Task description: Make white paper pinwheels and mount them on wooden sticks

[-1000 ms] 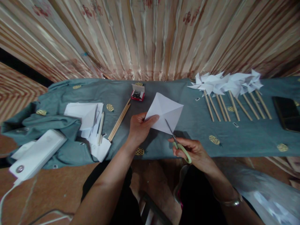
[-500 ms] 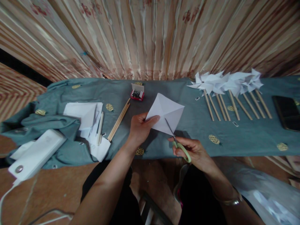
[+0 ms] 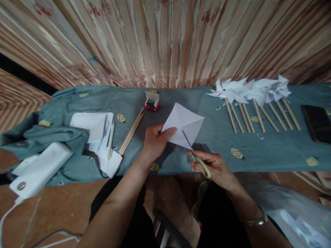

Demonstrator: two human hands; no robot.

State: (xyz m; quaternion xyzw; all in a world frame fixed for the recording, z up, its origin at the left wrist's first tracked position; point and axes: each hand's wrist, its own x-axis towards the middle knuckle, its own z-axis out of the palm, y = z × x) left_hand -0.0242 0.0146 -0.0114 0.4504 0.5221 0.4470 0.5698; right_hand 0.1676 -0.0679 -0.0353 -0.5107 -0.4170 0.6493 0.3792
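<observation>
Left forearm angles up and inward; left hand pinches one white square creased paper sheet, thumb on top, over grey-green cloth. Right hand, wrist angled inward, grips one pair of green-handled metal scissors, blades at sheet. Right side: nine pale wooden sticks under white paper pinwheels.

Bench wears grey-green pineapple-print cloth, bunched at left. On it, left to right: white device, paper stack, loose sticks, open red box, row of paper pinwheels, dark phone-like slab.
</observation>
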